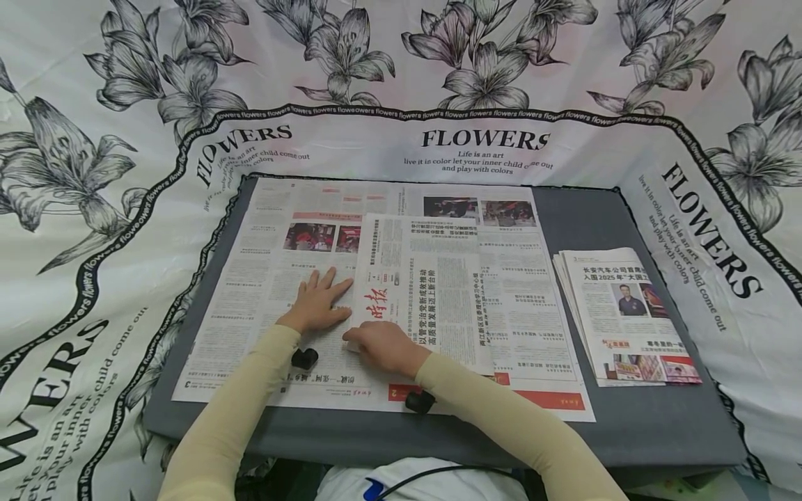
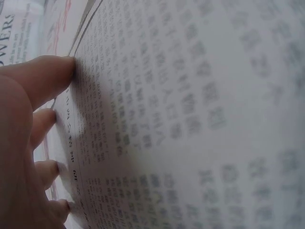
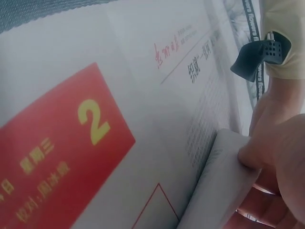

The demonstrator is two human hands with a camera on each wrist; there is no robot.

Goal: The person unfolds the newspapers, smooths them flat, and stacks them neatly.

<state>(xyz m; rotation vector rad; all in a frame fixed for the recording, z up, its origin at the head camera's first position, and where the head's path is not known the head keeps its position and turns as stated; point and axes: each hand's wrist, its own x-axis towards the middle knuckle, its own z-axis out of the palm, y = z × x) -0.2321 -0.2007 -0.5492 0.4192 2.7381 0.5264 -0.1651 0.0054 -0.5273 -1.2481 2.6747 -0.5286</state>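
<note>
A large newspaper sheet (image 1: pixel 238 327) lies spread on the grey table. On its middle lies a smaller folded newspaper (image 1: pixel 391 243) with red lettering. My left hand (image 1: pixel 318 303) rests on the large sheet with its fingers spread, just left of the folded newspaper's edge. In the left wrist view, its fingertips touch the printed page. My right hand (image 1: pixel 387 346) is at the near left corner of the folded newspaper. The right wrist view shows the thumb on top of the lifted paper edge (image 3: pixel 217 186) and curled fingers beneath, pinching it; the fingertips are partly hidden.
A stack of folded newspapers (image 1: pixel 626 313) lies on the right of the grey table (image 1: pixel 576 223). White cloth with flower prints (image 1: pixel 351 62) rises behind the table and along both sides. A black wrist camera (image 1: pixel 420 401) sits under the right forearm.
</note>
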